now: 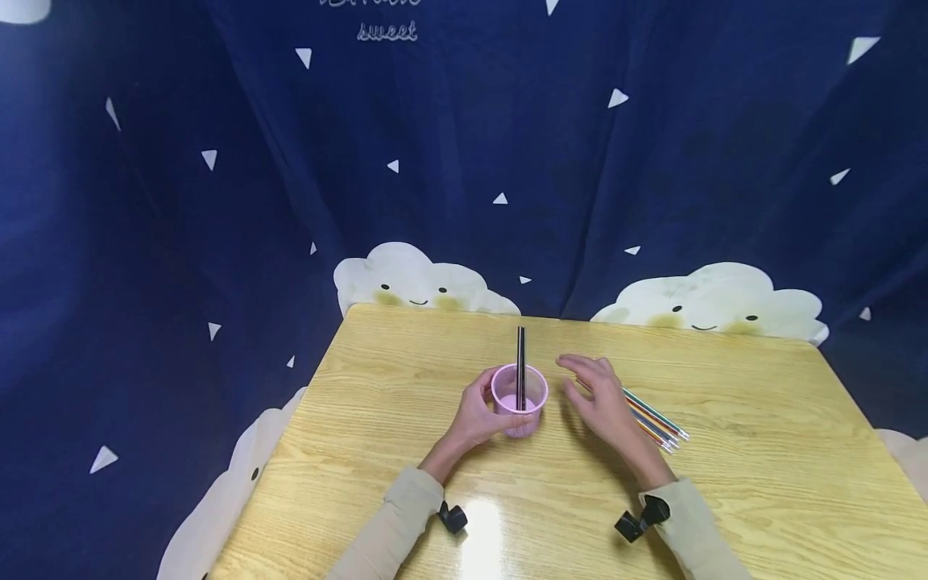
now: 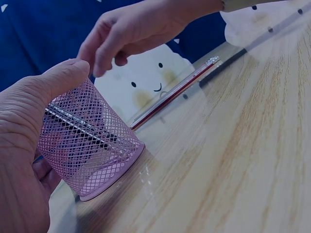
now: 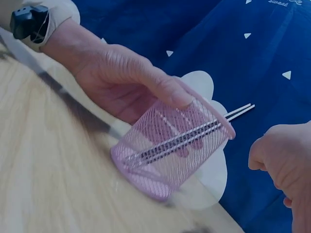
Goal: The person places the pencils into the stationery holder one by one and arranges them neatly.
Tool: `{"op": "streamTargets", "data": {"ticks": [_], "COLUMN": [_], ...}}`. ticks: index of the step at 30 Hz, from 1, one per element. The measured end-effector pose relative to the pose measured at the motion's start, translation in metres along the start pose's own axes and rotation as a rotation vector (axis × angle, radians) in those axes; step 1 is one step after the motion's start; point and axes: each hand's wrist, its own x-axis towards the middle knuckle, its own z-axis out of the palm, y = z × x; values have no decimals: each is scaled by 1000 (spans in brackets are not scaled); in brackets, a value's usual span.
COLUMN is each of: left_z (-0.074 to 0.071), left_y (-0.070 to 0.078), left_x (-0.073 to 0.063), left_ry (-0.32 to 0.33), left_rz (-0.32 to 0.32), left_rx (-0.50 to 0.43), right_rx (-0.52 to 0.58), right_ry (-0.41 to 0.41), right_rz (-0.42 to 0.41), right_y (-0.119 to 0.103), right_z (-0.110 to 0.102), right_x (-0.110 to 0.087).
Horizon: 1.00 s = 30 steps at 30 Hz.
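Observation:
My left hand [image 1: 474, 419] grips a pink mesh pen cup [image 1: 527, 432], fingers round its side and thumb across the near wall below the rim. The cup stands upright on the table. Two slim black pencils [image 1: 521, 354] lean inside it, their tops above the rim. Just right of the cup, my right hand [image 1: 598, 399] hovers with fingers loosely bent and nothing in them. Several coloured pencils [image 1: 658, 423] lie together on the table beyond that hand, partly covered by it in the head view. The left wrist view also shows those pencils [image 2: 170, 95].
The wooden table [image 1: 406, 362] has a light grain and a bright reflection near its front. A dark blue curtain [image 1: 449, 121] with white triangles and smiling clouds hangs behind and to the left. Each wrist carries a small black camera [image 1: 453, 518].

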Motion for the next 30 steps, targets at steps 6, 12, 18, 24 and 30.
{"op": "streamTargets", "data": {"ticks": [6, 12, 18, 24, 30], "left_z": [0, 0, 0, -1, 1], "left_y": [2, 2, -24, -29, 1], "left_x": [0, 0, 6, 6, 0], "left_ry": [3, 2, 7, 11, 16], "left_rz": [0, -6, -37, -26, -30], "left_rx": [3, 2, 17, 11, -9], "right_rx": [-68, -139, -217, -291, -362], "right_ry": [-19, -61, -150, -219, -272], "right_rz": [-53, -77, -47, -23, 38], "right_y": [9, 19, 26, 33, 39], "right_z": [-3, -6, -12, -18, -21], "right_x": [-13, -25, -39, -50, -57]}}
